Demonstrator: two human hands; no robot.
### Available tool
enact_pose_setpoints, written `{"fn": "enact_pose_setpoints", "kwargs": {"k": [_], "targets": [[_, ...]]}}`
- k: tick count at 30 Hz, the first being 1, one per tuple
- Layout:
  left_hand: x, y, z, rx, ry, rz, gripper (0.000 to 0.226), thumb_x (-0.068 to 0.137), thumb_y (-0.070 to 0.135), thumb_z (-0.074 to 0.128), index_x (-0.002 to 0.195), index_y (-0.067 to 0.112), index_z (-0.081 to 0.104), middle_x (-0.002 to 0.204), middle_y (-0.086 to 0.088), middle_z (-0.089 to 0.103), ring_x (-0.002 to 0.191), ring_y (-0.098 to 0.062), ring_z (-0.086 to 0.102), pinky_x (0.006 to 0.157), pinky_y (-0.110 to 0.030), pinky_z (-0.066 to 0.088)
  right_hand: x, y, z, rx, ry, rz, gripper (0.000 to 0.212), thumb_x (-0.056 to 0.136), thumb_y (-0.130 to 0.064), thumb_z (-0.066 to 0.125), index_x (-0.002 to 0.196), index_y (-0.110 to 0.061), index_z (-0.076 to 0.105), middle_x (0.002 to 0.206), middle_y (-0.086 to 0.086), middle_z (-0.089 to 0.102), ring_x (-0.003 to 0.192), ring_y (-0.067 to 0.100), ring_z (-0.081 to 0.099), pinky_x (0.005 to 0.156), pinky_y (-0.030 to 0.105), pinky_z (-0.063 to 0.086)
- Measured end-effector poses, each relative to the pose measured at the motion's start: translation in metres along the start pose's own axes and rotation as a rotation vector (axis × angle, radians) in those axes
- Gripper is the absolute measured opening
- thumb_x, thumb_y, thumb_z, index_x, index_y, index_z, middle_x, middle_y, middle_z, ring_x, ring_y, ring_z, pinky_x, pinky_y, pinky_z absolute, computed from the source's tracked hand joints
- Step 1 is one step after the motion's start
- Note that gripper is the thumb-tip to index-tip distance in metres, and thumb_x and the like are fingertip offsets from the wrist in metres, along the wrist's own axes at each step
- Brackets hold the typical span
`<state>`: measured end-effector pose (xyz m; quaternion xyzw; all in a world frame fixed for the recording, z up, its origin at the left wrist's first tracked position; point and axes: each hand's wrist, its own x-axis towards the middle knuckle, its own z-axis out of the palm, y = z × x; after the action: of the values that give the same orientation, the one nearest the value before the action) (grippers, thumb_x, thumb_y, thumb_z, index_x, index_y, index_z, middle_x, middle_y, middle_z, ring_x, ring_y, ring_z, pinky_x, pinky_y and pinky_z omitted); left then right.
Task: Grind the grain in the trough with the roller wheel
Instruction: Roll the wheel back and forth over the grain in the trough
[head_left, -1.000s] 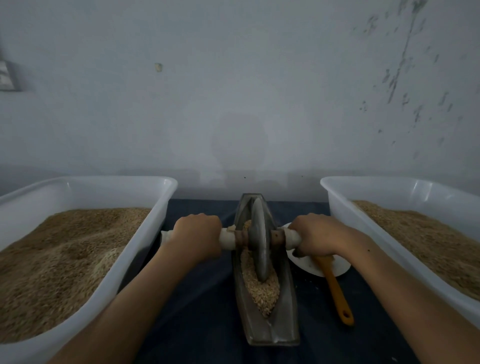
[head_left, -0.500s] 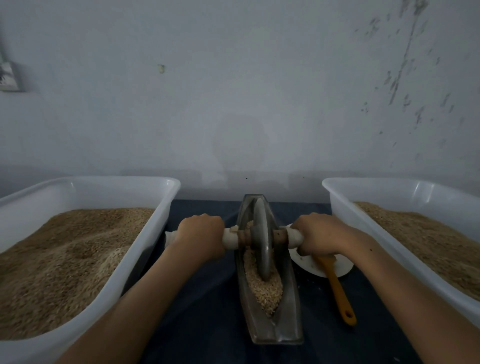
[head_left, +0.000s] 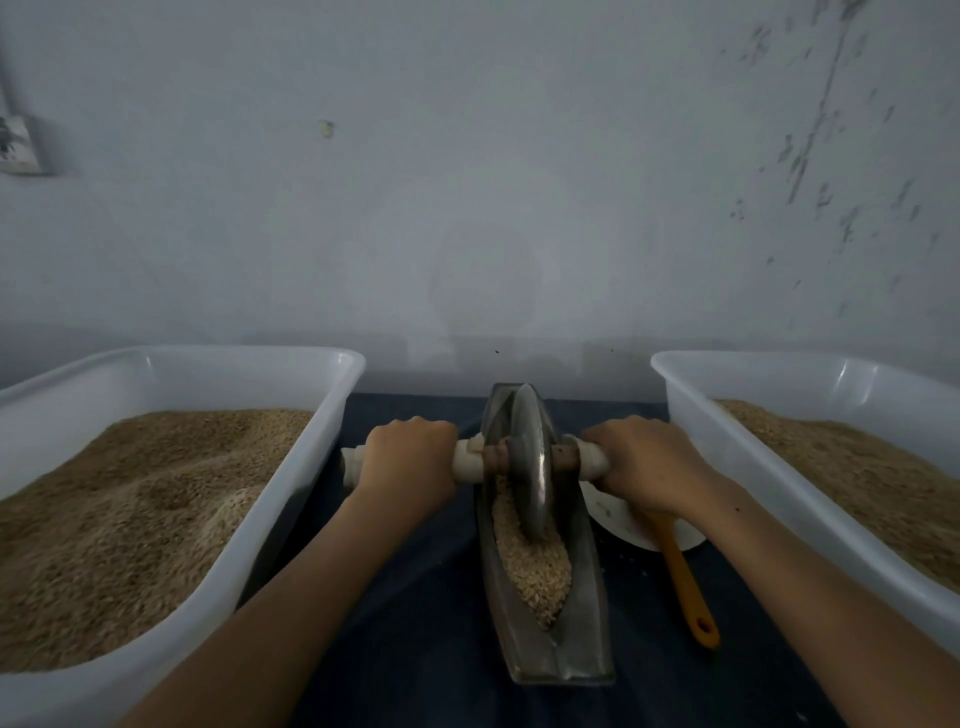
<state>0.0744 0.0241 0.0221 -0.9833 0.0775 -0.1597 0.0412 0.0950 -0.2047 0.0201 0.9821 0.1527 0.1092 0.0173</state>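
Step in hand: rolling stroke, grinding under way. Left hand (head_left: 410, 457) has fingers wrapped round the left end of the axle handle (head_left: 470, 464). Between the two sets of fingers, roller wheel (head_left: 531, 467) stands upright on edge in the trough (head_left: 587, 613), on the grain (head_left: 530, 561). Right hand (head_left: 644, 462) is curled on the right end. Trough's long axis runs away from the person; axle crosses it. Next move, judged: even downward pressure, wheel kept in the groove.

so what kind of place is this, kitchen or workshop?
Likely a small hand-milling work area, not a kitchen: two big white tubs of grain flank a metal trough on a dark cloth, against a bare, stained wall. Both hands hold the roller wheel.
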Motion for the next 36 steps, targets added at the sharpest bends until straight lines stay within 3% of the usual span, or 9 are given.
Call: {"fn": "enact_pose_setpoints", "kwargs": {"k": [4, 10, 13, 16, 18, 22, 26, 32, 36], "targets": [[0.001, 0.000, -0.004, 0.023, -0.072, 0.027, 0.018, 0.088, 0.028, 0.057, 0.103, 0.018, 0.057, 0.098, 0.001, 0.061, 0.085, -0.016, 0.057, 0.071, -0.027, 0.039, 0.000, 0.002, -0.009, 0.022, -0.161, 0.002, 0.010, 0.082, -0.028, 0.065, 0.080, -0.031, 0.056, 0.081, -0.008, 0.061, 0.075, 0.012, 0.058, 0.060, 0.026, 0.039], [0.000, -0.001, -0.012, 0.044, -0.183, 0.072, 0.023, 0.085, 0.030, 0.061, 0.102, 0.016, 0.059, 0.080, 0.004, 0.050, 0.075, -0.013, 0.050, 0.070, -0.026, 0.041, 0.000, 0.001, -0.017, 0.115, -0.397, 0.049, 0.023, 0.080, -0.027, 0.072, 0.081, -0.031, 0.049, 0.080, -0.009, 0.057, 0.077, 0.011, 0.058, 0.057, 0.022, 0.040], [0.000, -0.001, -0.012, 0.041, -0.183, 0.064, 0.025, 0.085, 0.031, 0.062, 0.105, 0.017, 0.059, 0.083, 0.003, 0.053, 0.078, -0.013, 0.053, 0.071, -0.027, 0.041, -0.003, 0.000, -0.017, 0.095, -0.369, 0.050, 0.019, 0.081, -0.028, 0.071, 0.085, -0.029, 0.053, 0.080, -0.008, 0.057, 0.078, 0.012, 0.059, 0.061, 0.024, 0.043], [0.001, -0.003, -0.009, 0.001, -0.180, 0.038, 0.024, 0.086, 0.030, 0.061, 0.105, 0.018, 0.058, 0.095, 0.001, 0.061, 0.087, -0.016, 0.058, 0.074, -0.027, 0.043, -0.004, -0.003, -0.013, 0.019, -0.221, 0.021, 0.011, 0.082, -0.028, 0.066, 0.093, -0.027, 0.061, 0.081, -0.006, 0.059, 0.077, 0.014, 0.058, 0.058, 0.026, 0.040], [0.002, -0.003, -0.006, -0.024, -0.152, 0.016, 0.020, 0.087, 0.029, 0.059, 0.103, 0.019, 0.057, 0.098, 0.000, 0.062, 0.089, -0.017, 0.059, 0.073, -0.028, 0.042, -0.003, -0.005, -0.009, -0.032, -0.078, 0.004, 0.002, 0.085, -0.026, 0.060, 0.087, -0.027, 0.059, 0.083, -0.005, 0.060, 0.075, 0.015, 0.056, 0.055, 0.026, 0.034], [0.000, -0.002, -0.002, -0.033, -0.050, -0.016, 0.012, 0.089, 0.028, 0.055, 0.099, 0.021, 0.053, 0.100, 0.001, 0.062, 0.090, -0.018, 0.059, 0.071, -0.028, 0.038, 0.000, -0.007, -0.003, -0.043, 0.066, 0.010, 0.011, 0.088, -0.024, 0.054, 0.079, -0.028, 0.050, 0.087, -0.004, 0.063, 0.078, 0.018, 0.058, 0.062, 0.029, 0.036], [0.001, -0.002, -0.001, -0.025, -0.065, -0.006, 0.015, 0.088, 0.027, 0.057, 0.102, 0.021, 0.055, 0.101, 0.000, 0.062, 0.091, -0.018, 0.060, 0.072, -0.028, 0.041, -0.001, -0.005, -0.006, -0.030, -0.004, -0.003, 0.008, 0.088, -0.027, 0.057, 0.081, -0.029, 0.054, 0.085, -0.004, 0.062, 0.077, 0.017, 0.058, 0.062, 0.028, 0.037], [0.002, -0.005, -0.008, -0.004, -0.215, 0.044, 0.029, 0.083, 0.030, 0.063, 0.108, 0.017, 0.058, 0.099, -0.001, 0.062, 0.092, -0.019, 0.060, 0.077, -0.029, 0.046, -0.002, -0.003, -0.023, 0.046, -0.335, 0.019, 0.020, 0.081, -0.029, 0.071, 0.097, -0.029, 0.059, 0.078, -0.009, 0.056, 0.079, 0.013, 0.057, 0.063, 0.027, 0.041], [0.004, -0.006, -0.008, -0.009, -0.253, 0.039, 0.032, 0.082, 0.032, 0.065, 0.109, 0.017, 0.057, 0.096, 0.001, 0.061, 0.087, -0.017, 0.059, 0.075, -0.029, 0.044, -0.001, -0.004, -0.023, 0.047, -0.355, 0.033, 0.021, 0.080, -0.028, 0.071, 0.099, -0.028, 0.061, 0.079, -0.008, 0.056, 0.079, 0.014, 0.058, 0.065, 0.028, 0.043]]}}
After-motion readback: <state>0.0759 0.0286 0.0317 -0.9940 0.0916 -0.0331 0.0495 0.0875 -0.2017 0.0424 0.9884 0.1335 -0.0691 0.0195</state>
